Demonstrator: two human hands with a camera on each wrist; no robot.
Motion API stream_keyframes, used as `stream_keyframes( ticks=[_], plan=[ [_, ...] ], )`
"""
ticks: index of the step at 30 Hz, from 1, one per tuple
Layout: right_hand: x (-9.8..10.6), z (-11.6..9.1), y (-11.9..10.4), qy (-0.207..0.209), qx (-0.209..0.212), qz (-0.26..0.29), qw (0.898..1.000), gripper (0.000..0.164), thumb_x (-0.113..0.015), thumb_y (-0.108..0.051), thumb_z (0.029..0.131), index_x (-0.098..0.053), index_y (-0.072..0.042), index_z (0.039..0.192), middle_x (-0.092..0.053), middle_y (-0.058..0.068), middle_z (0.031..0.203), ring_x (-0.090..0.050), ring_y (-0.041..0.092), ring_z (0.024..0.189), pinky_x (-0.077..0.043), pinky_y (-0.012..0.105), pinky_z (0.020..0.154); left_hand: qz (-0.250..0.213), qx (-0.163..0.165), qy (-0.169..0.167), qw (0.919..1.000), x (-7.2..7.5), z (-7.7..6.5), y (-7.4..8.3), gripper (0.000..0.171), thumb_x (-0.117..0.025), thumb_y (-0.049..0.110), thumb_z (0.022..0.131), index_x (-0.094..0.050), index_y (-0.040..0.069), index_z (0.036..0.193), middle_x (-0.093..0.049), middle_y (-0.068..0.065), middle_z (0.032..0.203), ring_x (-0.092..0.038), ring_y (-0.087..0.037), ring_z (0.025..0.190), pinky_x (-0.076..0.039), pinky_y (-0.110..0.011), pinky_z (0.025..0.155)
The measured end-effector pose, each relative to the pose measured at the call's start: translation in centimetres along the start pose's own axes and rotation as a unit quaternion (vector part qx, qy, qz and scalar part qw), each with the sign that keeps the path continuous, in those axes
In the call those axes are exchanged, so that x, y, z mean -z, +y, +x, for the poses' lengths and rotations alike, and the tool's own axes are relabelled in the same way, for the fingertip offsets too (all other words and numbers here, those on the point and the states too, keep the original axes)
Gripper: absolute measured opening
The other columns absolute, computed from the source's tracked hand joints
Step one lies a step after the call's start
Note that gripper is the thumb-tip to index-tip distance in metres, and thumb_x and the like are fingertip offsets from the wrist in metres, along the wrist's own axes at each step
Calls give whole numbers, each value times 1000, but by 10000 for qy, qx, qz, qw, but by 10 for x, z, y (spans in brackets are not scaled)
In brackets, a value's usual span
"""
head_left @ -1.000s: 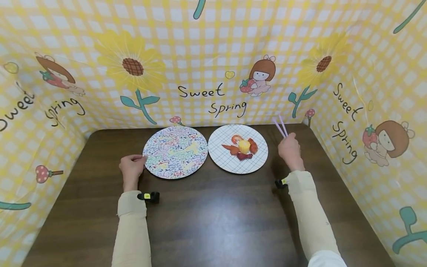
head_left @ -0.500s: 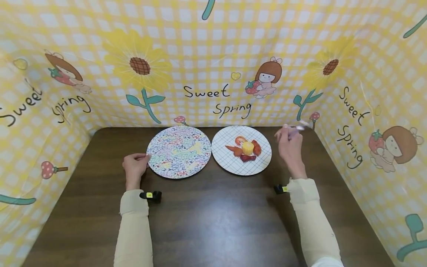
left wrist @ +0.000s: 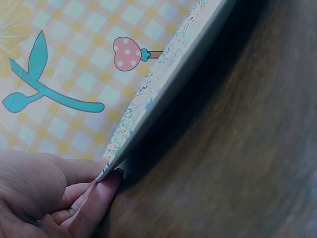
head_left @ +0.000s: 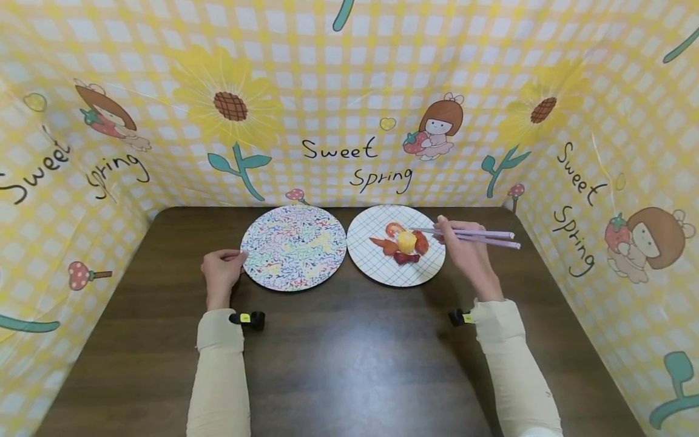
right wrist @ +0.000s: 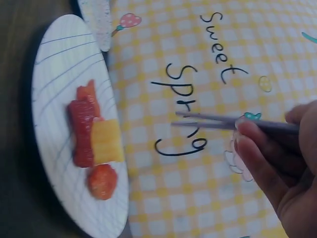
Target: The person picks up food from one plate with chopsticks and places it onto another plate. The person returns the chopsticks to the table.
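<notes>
A: Quick pass — right hand (head_left: 464, 255) grips the lilac chopsticks (head_left: 480, 237). A second ago they pointed up, well off to the right of the checked plate (head_left: 382, 270); now they lie level, tips over the food (head_left: 401, 243).

B: So the work has shifted from getting the sticks into the hand to reaching for a piece — my read. Tips touching anything?

A: Can't tell from the head view. In the right wrist view the tips (right wrist: 181, 119) hang above the plate (right wrist: 59, 89), apart from the pieces, nothing pinched between them.

B: Left hand?

A: Left hand (head_left: 218, 276) hasn't moved — thumb and fingers (left wrist: 96, 196) pinch the near rim of the squiggle-print plate (head_left: 295, 246), which sits on the desk (head_left: 349, 352) with nothing on it. The left wrist view shows its edge (left wrist: 163, 94) thin and flat, lifted a hair off the wood.

B: Materials?

A: Both plates round, flat, thin, matte. The food: a yellow block (right wrist: 106, 141), smooth-sided, flanked by red-orange strips (right wrist: 81, 126), plus a rounder red lump (right wrist: 101, 181) — glossy, look like plastic toys. Sticks slim, straight, smooth. Desk dark wood grain, slight sheen. Backdrop yellow gingham sheet, shiny.
</notes>
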State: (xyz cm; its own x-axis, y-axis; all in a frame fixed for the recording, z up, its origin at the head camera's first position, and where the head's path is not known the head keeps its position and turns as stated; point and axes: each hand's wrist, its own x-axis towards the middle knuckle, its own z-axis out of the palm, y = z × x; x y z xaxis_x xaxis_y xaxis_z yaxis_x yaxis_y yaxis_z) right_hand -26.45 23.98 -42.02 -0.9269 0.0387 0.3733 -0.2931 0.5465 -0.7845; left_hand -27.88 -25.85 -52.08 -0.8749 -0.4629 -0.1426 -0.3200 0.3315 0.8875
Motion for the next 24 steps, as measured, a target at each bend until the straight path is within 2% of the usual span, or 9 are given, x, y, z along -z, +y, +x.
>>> stream_keyframes(
  ticks=[6,9,11,16,21,24],
  plan=[
    [-5,-2,12,-1143,32,69,9934,48,-51,-38,107,-78,1,108,-77,17,95,-72,35,88,-55,23,73,-9,-6,2,10000,-1,1,0,37,-73,23,95,-72,-4,119,-73,-20,105,-63,2,58,-53,-16,55],
    [-11,-1,19,-1451,174,-19,9893,47,-48,-36,109,-77,1,110,-77,18,98,-70,30,88,-51,25,75,20,-8,-47,10000,-1,2,0,38,-72,25,95,-71,-4,121,-73,-20,107,-63,2,59,-53,-16,56],
    [-16,0,23,-1505,248,1,9883,45,-48,-32,109,-77,3,108,-76,19,104,-68,28,91,-51,26,76,34,14,-67,10000,-1,1,-1,39,-72,25,95,-71,-3,122,-72,-20,109,-63,2,60,-53,-16,57],
    [-27,4,34,-1602,307,47,9866,45,-47,-25,110,-76,9,105,-74,22,112,-69,34,96,-54,25,75,77,44,-61,9999,-1,2,0,38,-71,26,96,-71,-2,122,-72,-20,110,-62,2,61,-53,-16,57],
    [-34,6,37,-1612,216,-59,9867,45,-46,-29,110,-75,5,113,-74,24,95,-66,40,88,-47,23,73,67,-6,-31,10000,-1,3,0,38,-72,25,95,-72,-3,120,-73,-19,106,-62,2,59,-53,-16,56],
    [-37,8,39,-1599,166,-104,9869,50,-42,-32,111,-76,4,111,-73,25,90,-63,41,87,-44,23,72,44,12,-19,10000,-1,3,0,38,-73,25,95,-72,-4,120,-73,-19,106,-63,2,58,-53,-16,56]
  ],
)
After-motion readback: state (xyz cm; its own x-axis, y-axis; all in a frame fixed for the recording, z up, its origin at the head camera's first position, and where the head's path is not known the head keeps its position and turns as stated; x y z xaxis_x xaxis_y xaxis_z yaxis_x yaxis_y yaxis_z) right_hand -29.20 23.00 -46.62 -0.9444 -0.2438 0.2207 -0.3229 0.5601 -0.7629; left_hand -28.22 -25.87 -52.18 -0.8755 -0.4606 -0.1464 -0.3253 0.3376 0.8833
